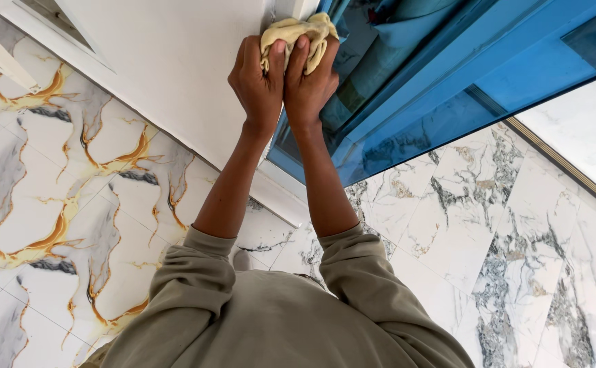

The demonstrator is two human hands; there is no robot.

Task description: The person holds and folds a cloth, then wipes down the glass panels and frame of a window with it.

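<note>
Both my hands are raised together and grip one crumpled pale yellow cloth (296, 33). My left hand (257, 83) holds its left side, with the thumb over the cloth. My right hand (309, 85) holds the right side, fingers pressed on top. The cloth is pushed against the edge where a white wall panel (175, 61) meets a blue-tinted glass pane (434, 88). My olive-grey sleeves are pushed up to the elbows.
The blue glass reflects teal fabric and marble tiles. White tiles with gold and grey veins (46, 204) lie to the left. Grey-veined marble tiles (489, 232) lie to the right. A white frame (5, 54) is at the top left corner.
</note>
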